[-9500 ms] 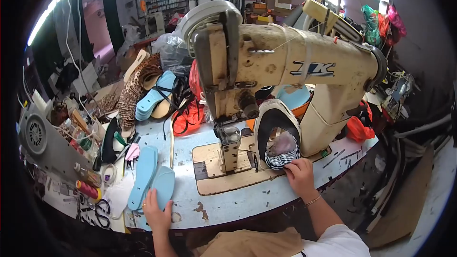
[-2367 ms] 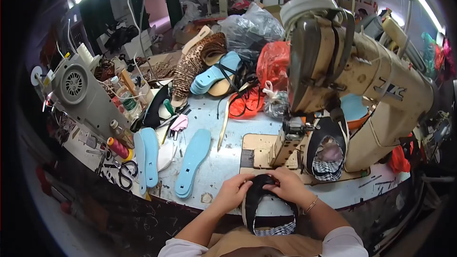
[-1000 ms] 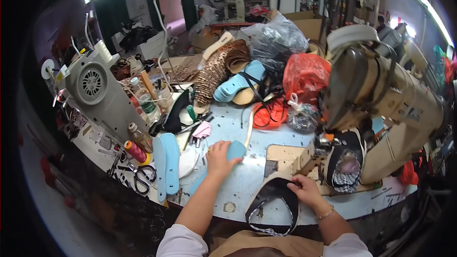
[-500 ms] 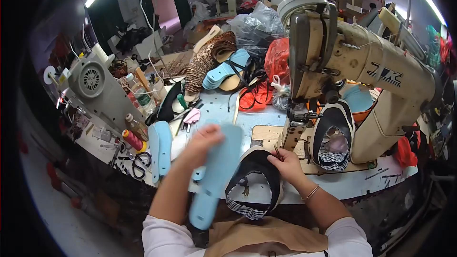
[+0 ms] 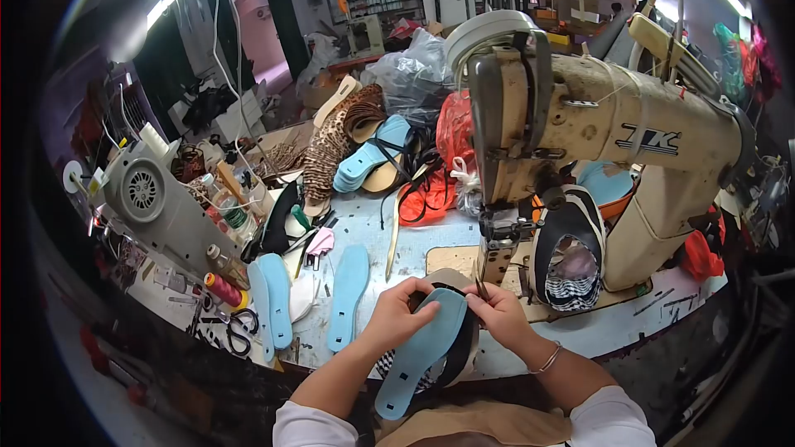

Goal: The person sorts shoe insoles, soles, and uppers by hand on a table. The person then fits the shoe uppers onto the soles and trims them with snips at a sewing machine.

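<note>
My left hand [image 5: 401, 313] is closed on a light-blue insole [image 5: 424, 339], thumb on its face and fingers behind. The insole lies over a black shoe upper [image 5: 458, 358] with a black-and-white patterned lining, hiding much of it. My right hand [image 5: 502, 316] pinches at the edge of the insole and upper. A thin pointed metal tool [image 5: 479, 283] sticks up from its fingers; its exact kind is unclear. Another blue insole [image 5: 348, 298] lies on the table left of my hands, with more blue insoles [image 5: 272, 302] farther left.
A post-bed sewing machine [image 5: 596, 124] stands at right, a second black shoe upper [image 5: 571, 252] beside its post. Scissors [image 5: 240, 333], a thread spool [image 5: 224, 290] and bottles sit left. Leopard-print material [image 5: 335, 145], insoles and red plastic bags [image 5: 426, 199] are piled at the back.
The insole in my left hand has moved right, onto the black upper at my right hand. The insole on the table is now uncovered. The head view has shifted.
</note>
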The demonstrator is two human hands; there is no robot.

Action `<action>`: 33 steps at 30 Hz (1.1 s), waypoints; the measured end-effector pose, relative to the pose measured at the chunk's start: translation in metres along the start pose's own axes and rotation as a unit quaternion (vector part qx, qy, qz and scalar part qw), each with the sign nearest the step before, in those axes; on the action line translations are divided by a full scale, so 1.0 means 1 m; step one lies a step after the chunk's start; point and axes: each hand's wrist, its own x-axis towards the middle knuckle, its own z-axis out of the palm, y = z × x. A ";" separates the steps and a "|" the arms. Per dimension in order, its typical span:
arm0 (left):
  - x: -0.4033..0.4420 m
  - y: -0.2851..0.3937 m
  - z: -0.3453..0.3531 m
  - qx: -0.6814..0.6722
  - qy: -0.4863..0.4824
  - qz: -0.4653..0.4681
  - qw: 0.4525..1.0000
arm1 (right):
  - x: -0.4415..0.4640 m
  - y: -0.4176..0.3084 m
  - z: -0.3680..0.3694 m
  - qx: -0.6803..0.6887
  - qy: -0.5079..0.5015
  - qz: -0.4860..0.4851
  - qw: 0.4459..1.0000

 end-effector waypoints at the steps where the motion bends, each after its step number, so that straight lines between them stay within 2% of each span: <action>1: -0.001 0.000 0.000 -0.003 0.001 -0.001 1.000 | -0.002 -0.004 0.001 -0.002 -0.001 0.003 1.000; 4: -0.003 0.000 0.002 -0.025 0.028 0.046 0.998 | -0.003 -0.014 0.006 0.052 -0.008 0.013 0.999; 6: -0.004 0.001 0.005 -0.073 0.049 0.076 0.993 | -0.002 -0.007 0.010 -0.036 0.015 -0.043 0.998; 10: -0.007 0.006 0.005 -0.079 0.064 0.083 0.991 | -0.003 -0.008 0.012 -0.040 0.036 -0.007 0.999; 12: -0.014 0.031 0.000 0.062 0.041 0.014 0.997 | -0.003 -0.001 0.011 -0.059 0.034 -0.036 0.997; 13: -0.013 0.030 -0.004 0.060 0.040 0.011 0.997 | -0.004 0.001 0.010 -0.059 0.035 -0.033 0.997; 15: -0.012 0.027 -0.010 0.265 0.044 0.158 0.950 | -0.006 0.004 0.010 -0.065 0.035 -0.045 0.996; 18: -0.009 0.029 -0.012 0.257 0.033 0.181 0.949 | -0.009 0.003 0.012 -0.051 0.046 -0.064 0.996; 24: -0.012 0.028 -0.010 0.194 0.006 0.113 0.975 | -0.013 0.005 0.009 -0.060 0.040 -0.071 0.995; 28: -0.013 0.029 -0.010 0.192 0.004 0.110 0.975 | -0.015 0.006 0.009 -0.050 0.036 -0.063 0.996; 31: -0.014 0.035 -0.011 0.204 -0.018 0.071 0.976 | -0.017 0.008 0.008 -0.065 0.032 -0.068 0.995; 33: -0.010 0.038 -0.014 0.305 -0.018 0.246 0.920 | -0.019 0.004 0.009 -0.065 0.025 -0.092 0.993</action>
